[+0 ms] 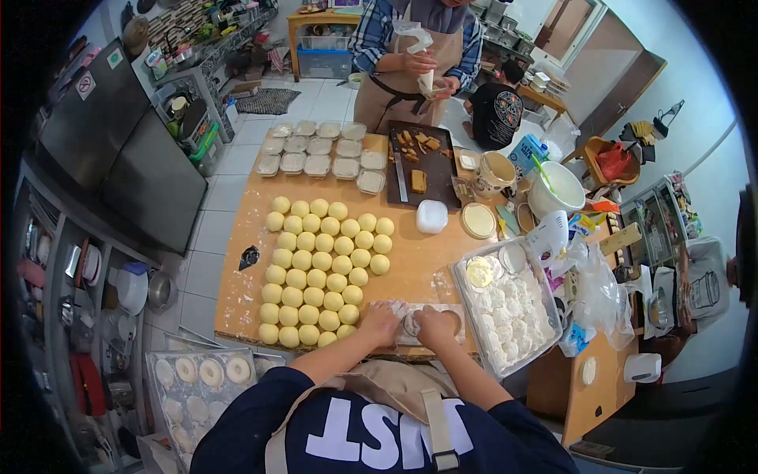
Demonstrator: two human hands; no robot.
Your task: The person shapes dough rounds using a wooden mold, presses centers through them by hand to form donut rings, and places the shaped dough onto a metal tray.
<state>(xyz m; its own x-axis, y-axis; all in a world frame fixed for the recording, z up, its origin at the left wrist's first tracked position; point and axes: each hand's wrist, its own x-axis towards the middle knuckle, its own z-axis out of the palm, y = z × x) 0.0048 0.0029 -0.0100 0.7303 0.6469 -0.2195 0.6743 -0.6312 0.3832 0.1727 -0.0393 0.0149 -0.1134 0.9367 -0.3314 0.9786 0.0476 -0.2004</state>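
At the front edge of the table, my left hand (382, 324) lies over a floured board (409, 340), its fingers stretched out beside a small whitish round piece (411, 322). My right hand (436, 329) touches down on the other side of that piece with its fingers curled in; what they hold is hidden. Just right of this hand, a round ring-shaped item (452, 321) rests on the board. Rows of yellow dough balls (313, 297) sit to the left of my hands. A clear plastic tub (505, 304) of floury white pieces stands on the right.
Lidded containers (317, 166) and a dark tray (401, 134) with a knife (400, 181) and brown pieces lie at the back. Across the table a person (418, 59) holds a piping bag (425, 78). Ring-shaped dough fills a tray (197, 389) at lower left. A white bowl (555, 192) stands right.
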